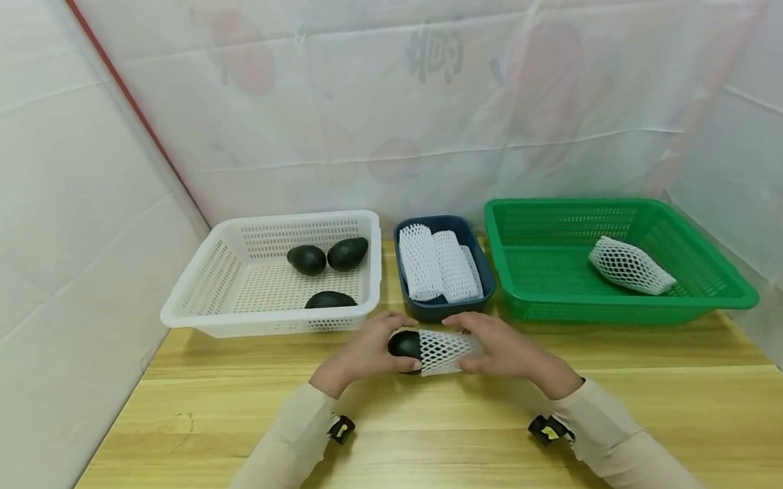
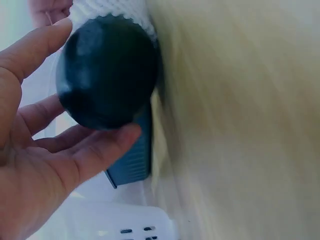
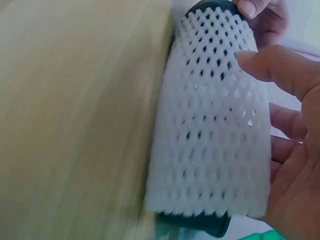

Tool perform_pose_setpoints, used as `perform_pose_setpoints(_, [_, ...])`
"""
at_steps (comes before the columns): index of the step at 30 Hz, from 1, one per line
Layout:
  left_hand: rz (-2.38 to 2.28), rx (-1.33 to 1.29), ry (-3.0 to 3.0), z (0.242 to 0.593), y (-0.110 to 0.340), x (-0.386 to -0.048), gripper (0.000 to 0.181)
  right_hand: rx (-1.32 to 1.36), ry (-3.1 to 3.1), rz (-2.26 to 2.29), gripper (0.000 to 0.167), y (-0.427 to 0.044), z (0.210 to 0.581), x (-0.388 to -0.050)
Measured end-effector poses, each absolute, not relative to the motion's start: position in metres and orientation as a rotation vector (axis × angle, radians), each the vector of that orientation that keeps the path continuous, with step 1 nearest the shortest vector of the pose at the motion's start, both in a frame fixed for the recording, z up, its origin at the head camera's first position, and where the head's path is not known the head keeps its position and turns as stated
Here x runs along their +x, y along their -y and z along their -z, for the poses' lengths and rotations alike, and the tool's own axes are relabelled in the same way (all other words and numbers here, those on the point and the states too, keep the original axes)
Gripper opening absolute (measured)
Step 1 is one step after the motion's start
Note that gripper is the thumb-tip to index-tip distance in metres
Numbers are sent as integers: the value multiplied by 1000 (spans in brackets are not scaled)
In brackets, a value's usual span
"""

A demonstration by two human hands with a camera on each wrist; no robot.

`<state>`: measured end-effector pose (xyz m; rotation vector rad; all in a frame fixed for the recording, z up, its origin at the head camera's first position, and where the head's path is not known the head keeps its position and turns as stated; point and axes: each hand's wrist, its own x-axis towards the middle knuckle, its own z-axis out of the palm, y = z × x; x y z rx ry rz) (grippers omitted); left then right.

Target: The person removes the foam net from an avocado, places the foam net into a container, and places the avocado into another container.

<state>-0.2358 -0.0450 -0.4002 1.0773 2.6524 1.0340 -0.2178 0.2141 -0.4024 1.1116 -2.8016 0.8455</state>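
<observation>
A dark avocado (image 1: pixel 405 342) lies partly inside a white foam net sleeve (image 1: pixel 441 351) just above the wooden table, its bare end toward the left. My left hand (image 1: pixel 371 350) holds that bare end between thumb and fingers; the left wrist view shows the avocado's smooth rounded tip (image 2: pixel 107 75). On the sleeve's other end my right hand (image 1: pixel 503 347) has its thumb in front and its fingers behind. In the right wrist view the net (image 3: pixel 212 120) covers most of the fruit and its near end hangs loose past it.
A white basket (image 1: pixel 197 325) at the left contains 3 avocados. Behind the hands stands a dark blue bin (image 1: pixel 429 311) with several folded foam sleeves (image 1: pixel 421 261). To the right, a green basket (image 1: pixel 541 269) holds one netted avocado (image 1: pixel 630 265). Pale sheeting (image 1: pixel 356 112) surrounds the table (image 1: pixel 438 451).
</observation>
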Motion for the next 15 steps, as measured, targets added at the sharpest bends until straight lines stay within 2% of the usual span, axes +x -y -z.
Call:
perform_pose_setpoints(7, [-938, 1053, -2651, 397, 38, -239, 48, 1102, 2798, -702, 26, -201, 399, -221])
perform_pose_setpoints(15, [-963, 1028, -2624, 396, 38, -238, 44, 1091, 2789, -696, 20, -198, 400, -220])
